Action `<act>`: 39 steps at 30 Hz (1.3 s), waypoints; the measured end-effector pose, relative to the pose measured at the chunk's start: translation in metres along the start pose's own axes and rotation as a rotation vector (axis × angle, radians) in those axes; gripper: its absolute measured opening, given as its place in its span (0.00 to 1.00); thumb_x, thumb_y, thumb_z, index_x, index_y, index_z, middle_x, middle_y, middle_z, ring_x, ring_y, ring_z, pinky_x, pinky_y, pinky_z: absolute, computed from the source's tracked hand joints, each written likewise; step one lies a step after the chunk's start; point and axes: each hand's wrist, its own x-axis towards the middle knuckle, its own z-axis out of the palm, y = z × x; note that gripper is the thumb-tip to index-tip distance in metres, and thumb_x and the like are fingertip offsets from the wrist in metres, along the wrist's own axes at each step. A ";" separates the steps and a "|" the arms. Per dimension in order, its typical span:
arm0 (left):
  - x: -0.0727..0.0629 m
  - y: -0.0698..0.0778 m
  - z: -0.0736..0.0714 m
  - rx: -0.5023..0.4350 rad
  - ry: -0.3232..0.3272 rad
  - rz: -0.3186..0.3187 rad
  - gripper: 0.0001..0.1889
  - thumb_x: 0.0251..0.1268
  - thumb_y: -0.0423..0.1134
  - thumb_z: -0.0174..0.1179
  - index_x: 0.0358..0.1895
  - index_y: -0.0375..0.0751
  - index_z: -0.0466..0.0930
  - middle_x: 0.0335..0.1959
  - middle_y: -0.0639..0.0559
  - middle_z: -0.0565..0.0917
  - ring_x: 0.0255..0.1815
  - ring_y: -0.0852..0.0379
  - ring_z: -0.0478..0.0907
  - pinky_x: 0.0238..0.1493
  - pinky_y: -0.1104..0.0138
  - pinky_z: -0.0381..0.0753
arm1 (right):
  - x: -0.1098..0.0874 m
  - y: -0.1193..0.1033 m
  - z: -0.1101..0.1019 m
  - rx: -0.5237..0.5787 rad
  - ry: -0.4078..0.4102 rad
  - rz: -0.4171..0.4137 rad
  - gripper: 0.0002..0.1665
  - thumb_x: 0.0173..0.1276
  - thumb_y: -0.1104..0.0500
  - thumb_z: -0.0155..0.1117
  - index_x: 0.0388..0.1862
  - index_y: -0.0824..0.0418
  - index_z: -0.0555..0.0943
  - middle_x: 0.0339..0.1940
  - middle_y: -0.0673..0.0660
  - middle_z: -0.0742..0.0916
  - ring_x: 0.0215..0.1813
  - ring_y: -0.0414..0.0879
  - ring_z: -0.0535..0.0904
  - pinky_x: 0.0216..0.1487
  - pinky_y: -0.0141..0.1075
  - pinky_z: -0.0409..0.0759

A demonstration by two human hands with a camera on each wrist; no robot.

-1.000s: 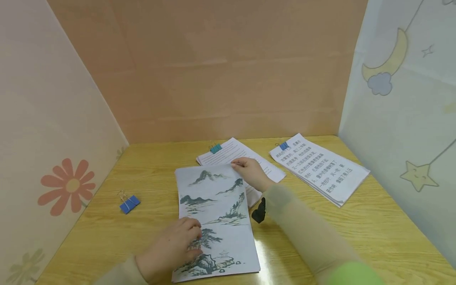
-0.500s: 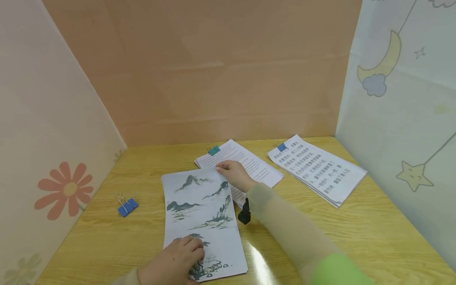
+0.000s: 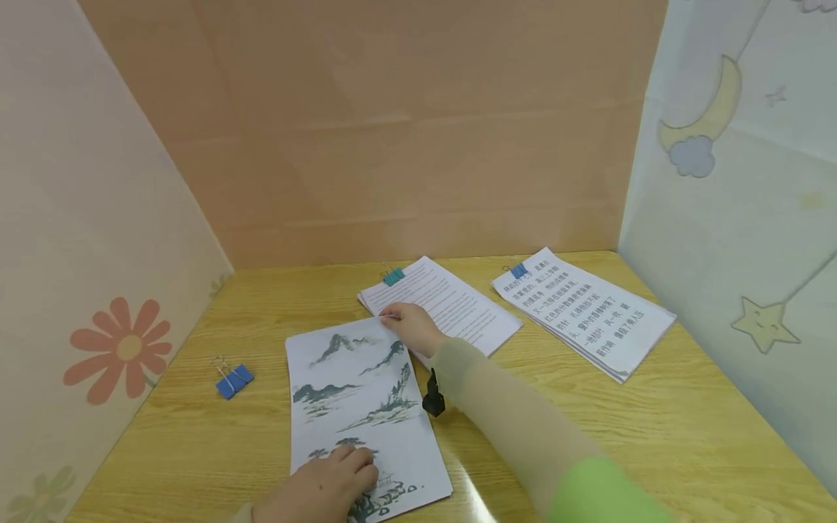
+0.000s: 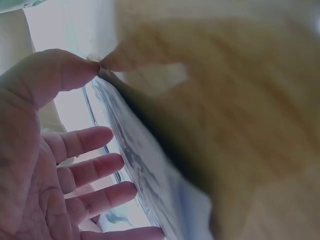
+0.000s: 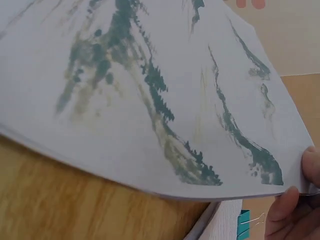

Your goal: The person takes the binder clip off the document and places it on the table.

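A stack of paper sheets (image 3: 366, 407) printed with a mountain ink painting lies on the table in the head view. My right hand (image 3: 412, 328) pinches its upper right corner, with thumb and finger on the paper (image 5: 150, 145) in the right wrist view. My left hand (image 3: 327, 483) rests on the lower left of the stack. In the left wrist view its fingers (image 4: 100, 170) are mostly straight with tips against the painted side, and the thumb touches the sheet's edge. A loose blue binder clip (image 3: 234, 381) lies left of the stack.
Behind my right hand lies a text stack (image 3: 451, 298) with a teal binder clip (image 3: 393, 276). Another text stack (image 3: 582, 312), with a blue binder clip (image 3: 519, 271), lies farther right. Patterned side panels (image 3: 732, 218) and a brown back panel (image 3: 418, 145) enclose the wooden table (image 3: 556, 450).
The painted stack has shifted left and slightly toward me, uncovering more of the text stack behind. My right hand moved with its corner; my left hand slid nearer the front edge.
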 end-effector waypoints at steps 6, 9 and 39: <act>-0.002 0.004 0.002 -0.006 0.014 -0.027 0.34 0.59 0.75 0.46 0.50 0.50 0.77 0.51 0.56 0.76 0.47 0.58 0.73 0.32 0.70 0.78 | 0.004 0.001 0.010 -0.071 0.015 -0.003 0.15 0.75 0.56 0.54 0.55 0.56 0.81 0.52 0.53 0.84 0.53 0.46 0.78 0.53 0.40 0.76; -0.003 0.005 0.002 -0.006 0.001 -0.040 0.34 0.59 0.75 0.46 0.50 0.49 0.77 0.50 0.56 0.75 0.47 0.58 0.73 0.33 0.70 0.78 | 0.005 0.002 0.014 -0.110 -0.004 0.007 0.16 0.75 0.57 0.54 0.59 0.57 0.79 0.52 0.55 0.83 0.52 0.46 0.78 0.51 0.40 0.76; 0.003 0.013 0.004 -0.020 -0.044 -0.165 0.38 0.53 0.78 0.48 0.57 0.54 0.75 0.51 0.55 0.74 0.49 0.53 0.72 0.33 0.62 0.79 | -0.021 -0.005 0.021 -0.517 -0.429 -0.203 0.20 0.72 0.53 0.58 0.59 0.58 0.79 0.62 0.54 0.79 0.64 0.46 0.72 0.63 0.36 0.69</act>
